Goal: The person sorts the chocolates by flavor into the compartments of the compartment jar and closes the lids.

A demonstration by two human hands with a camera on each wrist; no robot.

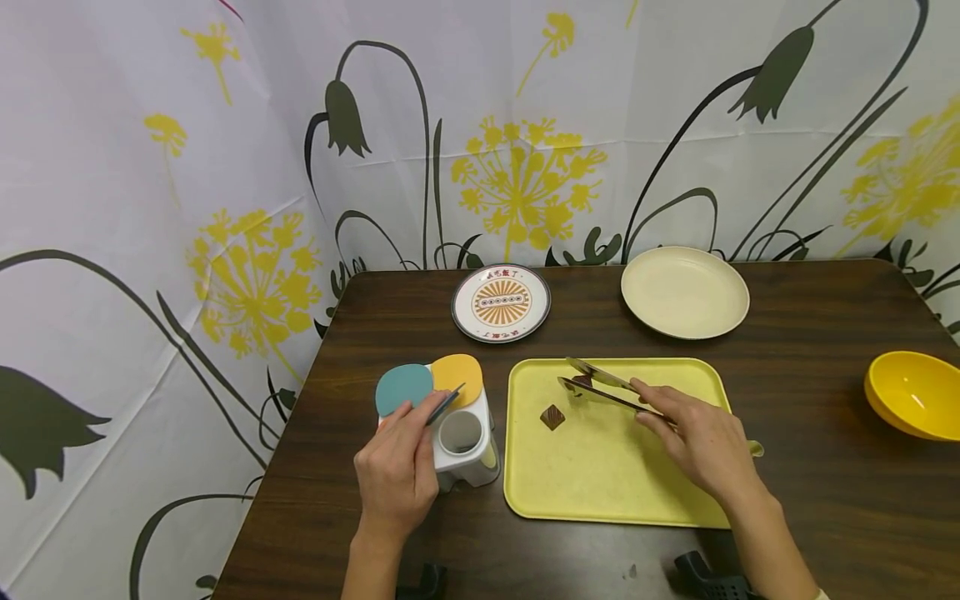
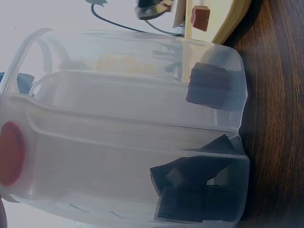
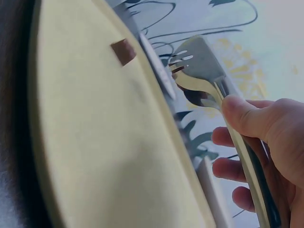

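In the head view my left hand (image 1: pixel 397 471) holds the raised dark lid (image 1: pixel 447 403) of a compartmented storage container (image 1: pixel 472 471). One round compartment stands uncovered beside my fingers; a teal lid and an orange lid cover others. Through the clear wall (image 2: pixel 109 147) in the left wrist view, one dark block (image 2: pixel 208 85) sits in one compartment and several dark pieces (image 2: pixel 194 185) in another. My right hand (image 1: pixel 701 437) grips metal serving tongs (image 3: pixel 244 156) over the yellow tray (image 1: pixel 600 475). A brown chocolate piece (image 1: pixel 581 381) shows between the tongs' tips. Another striped chocolate (image 1: pixel 552 417) lies on the tray.
Behind the tray stand a small printed plate (image 1: pixel 501 304) and a cream oval plate (image 1: pixel 685 292). A yellow bowl (image 1: pixel 915 396) is at the far right. The dark wooden table (image 1: pixel 300 517) meets a patterned curtain (image 1: pixel 517 83) at the back.
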